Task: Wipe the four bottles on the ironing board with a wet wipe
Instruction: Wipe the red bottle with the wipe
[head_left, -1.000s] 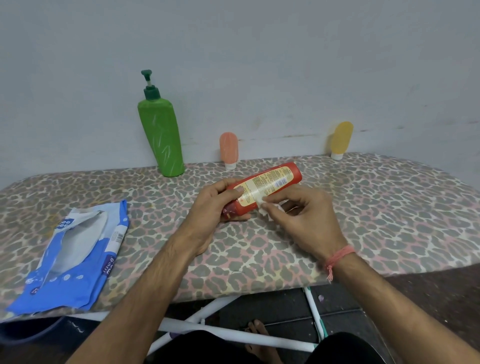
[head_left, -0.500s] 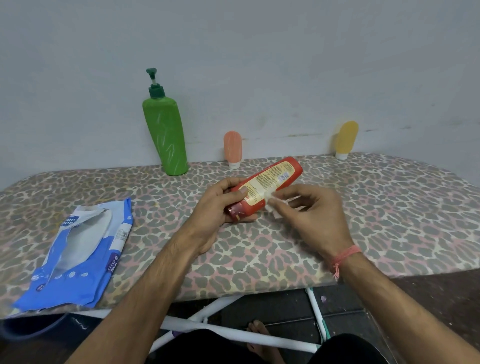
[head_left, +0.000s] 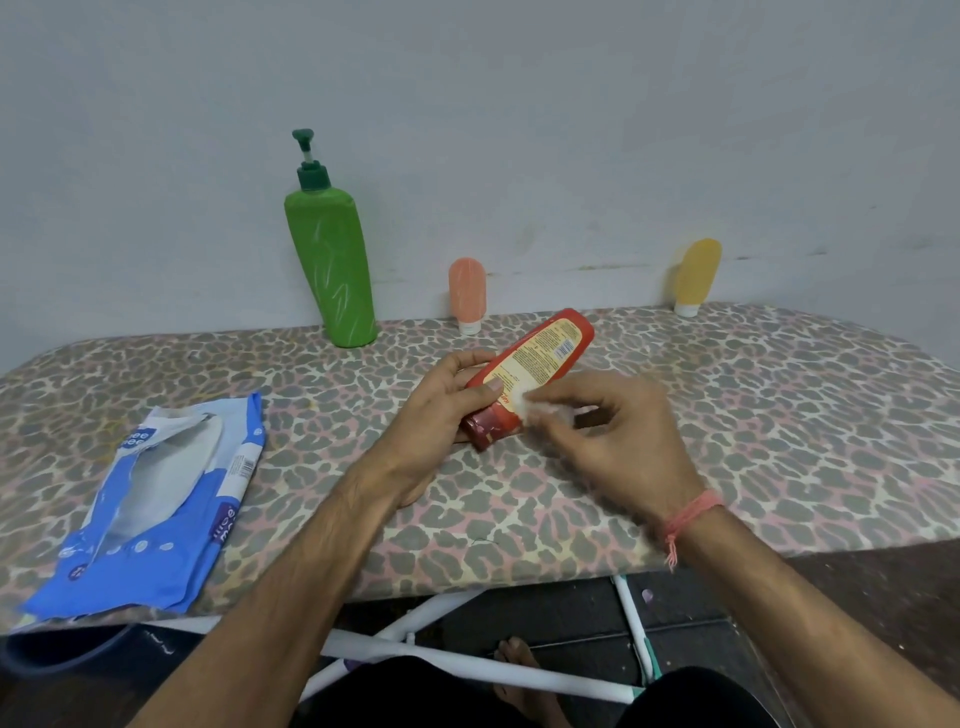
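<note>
My left hand (head_left: 441, 415) grips the cap end of a red bottle (head_left: 540, 364) with a yellow label, tilted above the leopard-print ironing board (head_left: 779, 415). My right hand (head_left: 618, 441) pinches a small white wet wipe (head_left: 530, 408) against the bottle's lower label. A tall green pump bottle (head_left: 332, 270) stands at the back left. A small pink tube (head_left: 467, 293) stands on its cap beside it. Against the wall at the back right stands a small yellow tube (head_left: 696, 275).
An open blue and white wet wipe packet (head_left: 156, 504) lies on the board's left front part. A grey wall rises right behind the board. White board legs (head_left: 467, 665) and a bare foot (head_left: 524, 675) show below the front edge.
My right hand has slid the wipe down the label toward the bottle's cap end. The left hand has kept hold of the bottle, which has barely moved.
</note>
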